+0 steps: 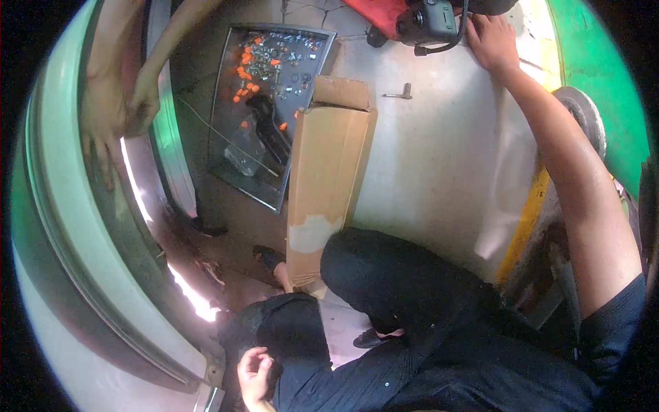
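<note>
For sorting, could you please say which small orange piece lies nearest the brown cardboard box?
The small orange piece beside the box, upper left edge; others lie farther off.

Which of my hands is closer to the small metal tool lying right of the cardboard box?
Right. Your right hand is beyond the small metal tool, to its right; your left hand is much farther away, by your black trousers.

Tbh nothing readable in this one, I can't make out a single word, label, brand, number or sign on anything here.
</note>
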Action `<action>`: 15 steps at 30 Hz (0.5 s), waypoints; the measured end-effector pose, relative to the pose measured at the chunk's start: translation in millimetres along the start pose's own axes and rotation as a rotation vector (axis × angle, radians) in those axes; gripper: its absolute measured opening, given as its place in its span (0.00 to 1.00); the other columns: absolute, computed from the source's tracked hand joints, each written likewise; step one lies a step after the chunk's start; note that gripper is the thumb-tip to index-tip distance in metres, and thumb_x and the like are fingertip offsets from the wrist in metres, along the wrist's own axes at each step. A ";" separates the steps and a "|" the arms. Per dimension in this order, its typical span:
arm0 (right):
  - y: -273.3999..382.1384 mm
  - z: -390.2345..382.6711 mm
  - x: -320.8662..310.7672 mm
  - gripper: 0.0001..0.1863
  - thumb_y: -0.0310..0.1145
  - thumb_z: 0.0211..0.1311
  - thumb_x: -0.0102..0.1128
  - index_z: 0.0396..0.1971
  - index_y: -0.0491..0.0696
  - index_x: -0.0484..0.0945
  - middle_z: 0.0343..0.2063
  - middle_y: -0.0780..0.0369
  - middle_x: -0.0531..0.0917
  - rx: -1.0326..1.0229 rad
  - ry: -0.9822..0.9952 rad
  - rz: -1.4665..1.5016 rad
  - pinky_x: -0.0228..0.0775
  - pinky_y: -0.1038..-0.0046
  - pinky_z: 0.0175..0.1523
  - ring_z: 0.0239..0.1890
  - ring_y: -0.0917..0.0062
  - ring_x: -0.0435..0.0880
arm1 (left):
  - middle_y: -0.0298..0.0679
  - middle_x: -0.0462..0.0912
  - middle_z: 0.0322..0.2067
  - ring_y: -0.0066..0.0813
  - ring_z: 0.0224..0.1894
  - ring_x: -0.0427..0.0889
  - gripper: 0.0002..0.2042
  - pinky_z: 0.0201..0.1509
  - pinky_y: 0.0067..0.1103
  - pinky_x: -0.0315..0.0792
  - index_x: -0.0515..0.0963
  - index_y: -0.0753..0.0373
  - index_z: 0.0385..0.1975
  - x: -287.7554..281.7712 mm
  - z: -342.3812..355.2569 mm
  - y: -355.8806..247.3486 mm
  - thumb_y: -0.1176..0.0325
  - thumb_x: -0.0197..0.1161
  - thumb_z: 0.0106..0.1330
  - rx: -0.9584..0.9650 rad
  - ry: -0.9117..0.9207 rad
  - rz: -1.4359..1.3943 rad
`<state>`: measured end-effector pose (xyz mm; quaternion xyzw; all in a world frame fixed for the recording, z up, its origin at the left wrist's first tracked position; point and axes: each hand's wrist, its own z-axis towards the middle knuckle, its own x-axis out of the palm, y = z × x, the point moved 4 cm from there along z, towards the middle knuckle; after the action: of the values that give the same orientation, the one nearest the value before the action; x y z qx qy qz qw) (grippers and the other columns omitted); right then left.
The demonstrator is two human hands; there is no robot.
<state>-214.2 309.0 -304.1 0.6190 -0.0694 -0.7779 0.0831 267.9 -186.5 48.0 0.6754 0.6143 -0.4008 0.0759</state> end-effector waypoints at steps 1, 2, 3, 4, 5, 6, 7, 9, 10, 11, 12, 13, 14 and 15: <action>-2.9 -0.3 -1.2 0.18 0.46 0.65 0.47 0.44 0.50 0.76 0.44 0.56 0.77 -0.017 -0.027 -0.006 0.61 0.60 0.55 0.51 0.60 0.72 | 0.31 0.76 0.28 0.18 0.32 0.74 0.11 0.39 0.16 0.70 0.75 0.66 0.41 0.7 1.2 -2.5 0.78 0.63 0.58 0.002 -0.005 -0.001; -5.7 -0.8 -3.2 0.18 0.46 0.65 0.47 0.43 0.49 0.77 0.44 0.56 0.77 -0.036 -0.057 -0.010 0.61 0.60 0.55 0.50 0.60 0.72 | 0.31 0.76 0.28 0.18 0.32 0.74 0.11 0.39 0.16 0.70 0.75 0.66 0.42 3.8 0.6 -4.6 0.78 0.63 0.58 0.021 0.007 0.013; -9.1 -1.0 -5.4 0.18 0.46 0.65 0.47 0.43 0.49 0.77 0.44 0.56 0.77 -0.039 -0.063 -0.003 0.61 0.60 0.55 0.50 0.60 0.72 | 0.31 0.76 0.28 0.18 0.32 0.74 0.12 0.39 0.15 0.70 0.75 0.66 0.42 6.5 -0.4 -7.2 0.78 0.64 0.58 0.041 0.019 0.026; -8.0 -2.9 -3.1 0.18 0.45 0.65 0.47 0.43 0.49 0.77 0.44 0.56 0.77 -0.038 -0.052 -0.009 0.61 0.60 0.55 0.50 0.60 0.72 | 0.30 0.76 0.29 0.18 0.32 0.74 0.12 0.39 0.15 0.70 0.75 0.66 0.42 5.8 -0.7 -5.8 0.77 0.64 0.58 0.030 0.021 0.026; -6.7 -3.8 -0.8 0.17 0.45 0.65 0.48 0.43 0.49 0.77 0.44 0.56 0.77 -0.037 -0.042 -0.016 0.61 0.60 0.55 0.50 0.60 0.72 | 0.30 0.76 0.29 0.18 0.32 0.74 0.12 0.39 0.15 0.70 0.75 0.66 0.42 5.4 -1.7 -3.6 0.77 0.64 0.58 0.024 0.012 0.021; -5.6 -3.1 2.3 0.17 0.44 0.64 0.48 0.43 0.48 0.77 0.43 0.56 0.77 -0.029 -0.016 -0.002 0.61 0.59 0.54 0.50 0.60 0.72 | 0.30 0.77 0.29 0.17 0.33 0.74 0.13 0.40 0.15 0.70 0.76 0.66 0.42 5.8 -3.0 -1.2 0.76 0.65 0.58 0.023 0.007 0.009; -5.4 -2.2 0.0 0.17 0.44 0.64 0.48 0.43 0.48 0.77 0.43 0.56 0.77 -0.038 -0.022 0.005 0.61 0.59 0.54 0.50 0.60 0.72 | 0.30 0.77 0.29 0.17 0.33 0.74 0.13 0.41 0.15 0.69 0.76 0.66 0.43 7.1 -5.2 -1.6 0.75 0.66 0.58 0.031 0.000 -0.004; -5.3 -2.2 -4.4 0.19 0.48 0.66 0.46 0.43 0.49 0.77 0.42 0.56 0.78 -0.041 -0.045 -0.002 0.63 0.60 0.53 0.48 0.60 0.73 | 0.30 0.77 0.29 0.17 0.34 0.74 0.13 0.41 0.15 0.69 0.77 0.66 0.42 8.4 -8.1 -1.4 0.74 0.66 0.57 0.011 -0.009 -0.007; -3.5 -1.5 -2.3 0.20 0.48 0.66 0.45 0.43 0.49 0.78 0.42 0.56 0.79 -0.036 0.002 -0.042 0.63 0.60 0.53 0.49 0.61 0.74 | 0.30 0.77 0.30 0.17 0.34 0.74 0.13 0.41 0.16 0.69 0.77 0.66 0.42 6.1 -9.0 2.3 0.74 0.66 0.57 0.001 -0.025 -0.004; 3.5 -2.4 -4.8 0.20 0.49 0.66 0.45 0.43 0.49 0.78 0.42 0.55 0.79 -0.023 0.007 -0.030 0.63 0.60 0.53 0.49 0.61 0.74 | 0.30 0.77 0.30 0.17 0.35 0.74 0.13 0.42 0.16 0.69 0.77 0.65 0.42 3.1 -11.6 2.0 0.75 0.66 0.57 0.012 -0.046 0.029; 11.4 -3.6 -4.4 0.20 0.49 0.66 0.45 0.43 0.49 0.78 0.42 0.55 0.79 -0.014 0.014 -0.016 0.63 0.60 0.54 0.49 0.60 0.74 | 0.31 0.77 0.31 0.18 0.36 0.75 0.12 0.43 0.16 0.70 0.78 0.65 0.41 -1.6 -12.8 1.4 0.77 0.65 0.56 0.004 -0.066 0.072; 5.3 -3.6 1.8 0.21 0.49 0.66 0.45 0.44 0.50 0.78 0.41 0.54 0.79 0.001 0.027 -0.019 0.64 0.58 0.53 0.49 0.59 0.75 | 0.31 0.77 0.31 0.18 0.36 0.74 0.13 0.44 0.17 0.70 0.78 0.64 0.41 3.9 -11.9 -10.3 0.78 0.65 0.55 -0.012 -0.082 0.091; 6.8 -1.5 1.4 0.21 0.49 0.66 0.45 0.44 0.49 0.77 0.41 0.53 0.79 0.006 0.084 -0.031 0.65 0.56 0.53 0.47 0.57 0.75 | 0.30 0.76 0.31 0.18 0.36 0.74 0.13 0.45 0.17 0.69 0.78 0.64 0.41 -0.1 -9.5 -10.3 0.78 0.65 0.54 -0.006 -0.065 0.121; -0.2 -0.6 7.7 0.22 0.50 0.66 0.45 0.44 0.49 0.77 0.40 0.52 0.79 -0.034 0.073 -0.071 0.66 0.56 0.52 0.47 0.56 0.75 | 0.29 0.75 0.31 0.18 0.36 0.74 0.13 0.44 0.17 0.70 0.78 0.64 0.41 -4.7 -7.7 -6.2 0.78 0.65 0.54 -0.024 -0.079 0.080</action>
<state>-215.3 307.5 -311.7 0.6477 -0.0308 -0.7582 0.0683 266.2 -184.1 58.5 0.6823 0.5881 -0.4163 0.1240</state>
